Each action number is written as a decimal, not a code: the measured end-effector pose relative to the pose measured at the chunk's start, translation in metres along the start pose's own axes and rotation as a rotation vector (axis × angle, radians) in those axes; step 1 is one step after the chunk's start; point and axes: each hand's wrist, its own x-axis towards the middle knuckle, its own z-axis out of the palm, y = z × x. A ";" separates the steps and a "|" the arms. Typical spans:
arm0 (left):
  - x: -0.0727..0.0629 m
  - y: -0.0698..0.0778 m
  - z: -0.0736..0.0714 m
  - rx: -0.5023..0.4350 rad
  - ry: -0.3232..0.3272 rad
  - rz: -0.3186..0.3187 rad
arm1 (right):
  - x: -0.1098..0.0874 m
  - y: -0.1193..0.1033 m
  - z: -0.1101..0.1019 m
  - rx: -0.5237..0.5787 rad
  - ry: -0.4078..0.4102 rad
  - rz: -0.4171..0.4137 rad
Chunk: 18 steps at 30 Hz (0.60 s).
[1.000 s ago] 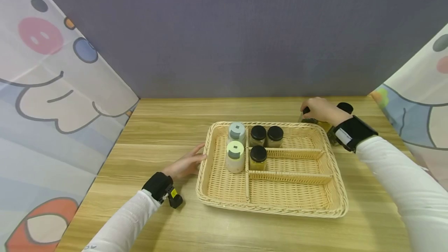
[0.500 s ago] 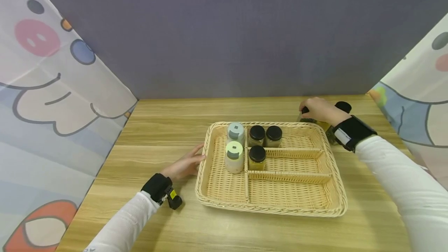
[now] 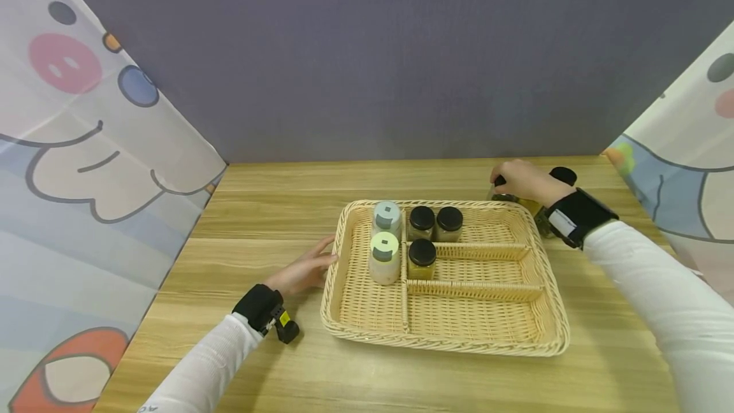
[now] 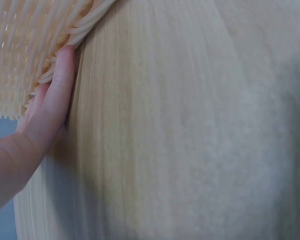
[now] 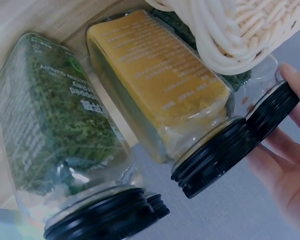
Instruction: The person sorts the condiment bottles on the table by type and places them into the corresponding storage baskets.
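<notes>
One basket (image 3: 447, 345), two bottles (image 3: 383, 268), three jars (image 3: 422, 268) inside, probably four jars (image 5: 162, 75) outside.

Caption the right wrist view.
Right hand holds a clear jar's black lid near a clear jar with yellow contents and another with green herbs.

Soft light, tabletop (image 3: 378, 378) shadows, hazy wrist views

Leftward, behind the basket (image 3: 470, 322), bare counter (image 3: 413, 180) gives my right hand (image 3: 524, 181) passage; rightward, a yellow jar (image 5: 160, 80) blocks it.
</notes>
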 end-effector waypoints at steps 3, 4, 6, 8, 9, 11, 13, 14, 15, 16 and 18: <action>0.000 0.000 0.000 -0.001 0.003 -0.001 | 0.000 0.000 0.001 0.001 0.018 -0.010; 0.000 0.000 0.000 -0.002 0.004 -0.001 | 0.000 0.000 0.001 0.002 0.022 -0.014; 0.000 -0.001 0.000 -0.002 0.006 -0.002 | 0.000 -0.001 0.001 0.012 0.028 -0.016; 0.000 -0.001 0.000 0.000 0.007 -0.003 | 0.000 -0.001 -0.001 0.022 0.030 -0.016; 0.001 -0.001 0.000 0.000 0.005 -0.004 | 0.000 -0.002 -0.002 0.024 0.033 -0.016; 0.001 -0.001 0.000 0.002 0.001 -0.005 | 0.000 -0.003 -0.006 0.028 0.044 -0.012; 0.001 -0.001 0.000 0.004 -0.002 -0.005 | 0.000 -0.005 -0.009 0.019 0.057 -0.013; 0.001 -0.001 0.000 0.003 -0.004 -0.004 | 0.000 -0.007 -0.011 0.012 0.064 -0.017; 0.001 -0.001 0.000 0.003 -0.007 0.000 | 0.000 -0.007 -0.013 0.005 0.073 -0.018; 0.001 -0.001 0.000 0.004 -0.011 0.004 | -0.001 -0.009 -0.015 -0.001 0.078 -0.021; 0.001 -0.002 0.000 0.010 -0.018 0.013 | -0.002 -0.010 -0.019 -0.017 0.085 -0.031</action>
